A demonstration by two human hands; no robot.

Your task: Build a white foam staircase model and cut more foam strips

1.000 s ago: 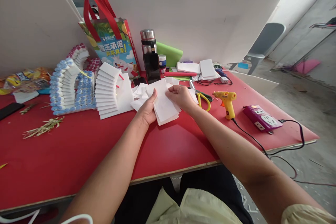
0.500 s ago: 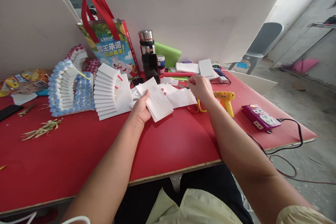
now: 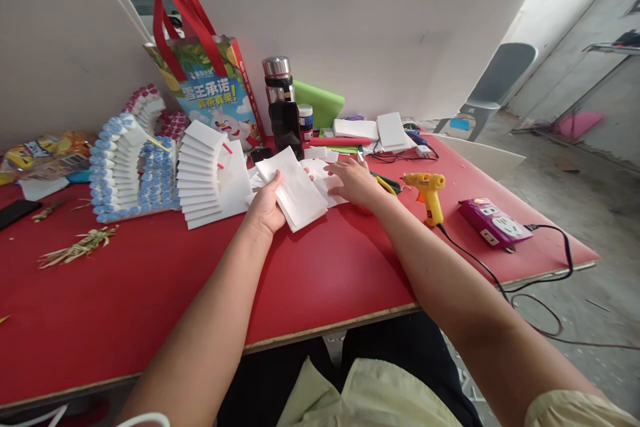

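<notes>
A small stack of white paper sheets (image 3: 300,190) is gripped in my left hand (image 3: 269,205), thumb on top and fingers underneath. My right hand (image 3: 356,181) hovers just right of the stack with its fingers apart, over loose white paper (image 3: 336,197) on the table. Beneath and beside that hand lie yellow-handled scissors (image 3: 385,185), partly hidden. Left of my hands stands a fan-like row of folded white pieces (image 3: 201,177) against a white card. Farther left is a curved model of white pieces with blue-flowered ends (image 3: 117,170).
A yellow glue gun (image 3: 427,193) and a purple power strip (image 3: 495,223) with its cord are on the right. A bag with red handles (image 3: 215,90) and a steel flask (image 3: 279,73) stand behind. Dried stalks (image 3: 80,247) lie on the red table (image 3: 320,287).
My right hand has moved left toward the paper stack, and its fingers have gone from pinched to spread. The left hand keeps hold of the stack in nearly the same place.
</notes>
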